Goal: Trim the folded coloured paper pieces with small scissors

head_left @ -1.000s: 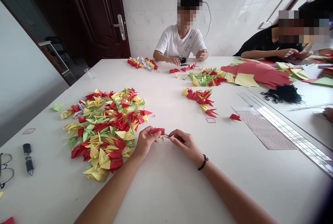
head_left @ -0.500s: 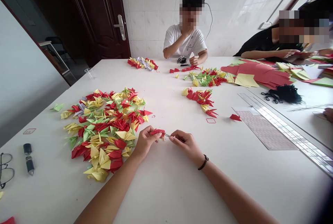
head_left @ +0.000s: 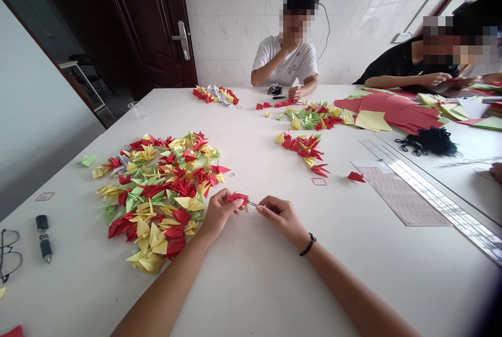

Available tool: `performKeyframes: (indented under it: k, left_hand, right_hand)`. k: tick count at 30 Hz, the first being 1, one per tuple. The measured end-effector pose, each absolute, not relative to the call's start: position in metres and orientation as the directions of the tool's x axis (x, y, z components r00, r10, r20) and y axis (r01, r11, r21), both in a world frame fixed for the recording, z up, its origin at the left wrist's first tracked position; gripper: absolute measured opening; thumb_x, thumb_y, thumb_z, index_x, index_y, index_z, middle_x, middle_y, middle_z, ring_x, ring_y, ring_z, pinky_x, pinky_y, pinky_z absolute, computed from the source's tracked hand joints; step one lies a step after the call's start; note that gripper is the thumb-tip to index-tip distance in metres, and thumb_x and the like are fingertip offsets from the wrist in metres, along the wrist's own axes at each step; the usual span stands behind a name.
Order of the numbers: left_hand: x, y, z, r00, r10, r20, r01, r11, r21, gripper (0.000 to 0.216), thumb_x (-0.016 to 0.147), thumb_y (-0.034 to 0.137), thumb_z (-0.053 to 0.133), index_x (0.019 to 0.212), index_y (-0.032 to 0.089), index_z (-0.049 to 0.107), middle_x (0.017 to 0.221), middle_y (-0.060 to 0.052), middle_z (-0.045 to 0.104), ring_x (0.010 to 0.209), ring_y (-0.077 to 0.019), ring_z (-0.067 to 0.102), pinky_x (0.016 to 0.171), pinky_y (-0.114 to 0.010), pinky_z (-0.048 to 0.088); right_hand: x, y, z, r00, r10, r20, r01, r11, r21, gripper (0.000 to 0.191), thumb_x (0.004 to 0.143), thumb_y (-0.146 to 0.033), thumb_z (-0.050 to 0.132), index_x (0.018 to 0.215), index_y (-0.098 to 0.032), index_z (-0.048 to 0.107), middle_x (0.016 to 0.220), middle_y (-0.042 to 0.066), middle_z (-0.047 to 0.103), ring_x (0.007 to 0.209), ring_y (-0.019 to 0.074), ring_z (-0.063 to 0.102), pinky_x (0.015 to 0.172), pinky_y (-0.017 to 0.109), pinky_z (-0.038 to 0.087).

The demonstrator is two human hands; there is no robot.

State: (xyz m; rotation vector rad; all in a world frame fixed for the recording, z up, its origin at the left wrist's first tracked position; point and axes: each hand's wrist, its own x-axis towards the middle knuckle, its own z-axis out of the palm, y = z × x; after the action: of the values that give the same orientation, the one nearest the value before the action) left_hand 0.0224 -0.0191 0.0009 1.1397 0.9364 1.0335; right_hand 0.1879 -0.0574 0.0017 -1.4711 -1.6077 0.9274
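My left hand (head_left: pixel 220 212) pinches a red folded paper crane (head_left: pixel 237 199) above the white table. Close by on the right, my right hand (head_left: pixel 283 216) grips a thin metal tool (head_left: pixel 253 204), whose tip meets the crane; whether it is a needle or tweezers I cannot tell. Small crumbs (head_left: pixel 246 208) of something orange show just below the crane. A large pile of red, yellow and green paper cranes (head_left: pixel 157 190) lies left of my left hand. Beyond my hands is a small curved group of red and yellow cranes (head_left: pixel 308 151).
Clear rulers (head_left: pixel 415 180), a printed sheet (head_left: pixel 400 196) and black cord (head_left: pixel 429 141) lie to the right. Coloured paper (head_left: pixel 392 109) spreads behind them. A marker (head_left: pixel 44 239) and glasses (head_left: pixel 8 256) lie left. Across the table sit a person in white (head_left: pixel 288 62) and one in black (head_left: pixel 396 62).
My hands keep nearly the same pose on the crane and tool. The person in white has shifted slightly right, and a pale piece now shows at that person's lower hand.
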Motion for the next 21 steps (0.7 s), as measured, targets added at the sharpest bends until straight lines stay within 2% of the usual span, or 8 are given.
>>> performKeyframes:
  k: [21]
  left_hand:
    - [0.0244,-0.0204,-0.0028,0.282,0.957,-0.067,-0.139,0.11,0.984,0.025,0.06,0.024,0.066,0.056,0.016,0.043,0.046,0.006,0.051,0.046,-0.0065,0.045,0.051,-0.021,0.035]
  right_hand:
    - [0.1896,-0.0564,-0.0015,-0.036,0.998,0.044,0.502,0.056,-0.863,0.036,0.074,-0.048,0.049,0.062,-0.015,0.056,0.05,-0.002,0.043,0.047,0.0081,0.034,0.043,0.02,0.028]
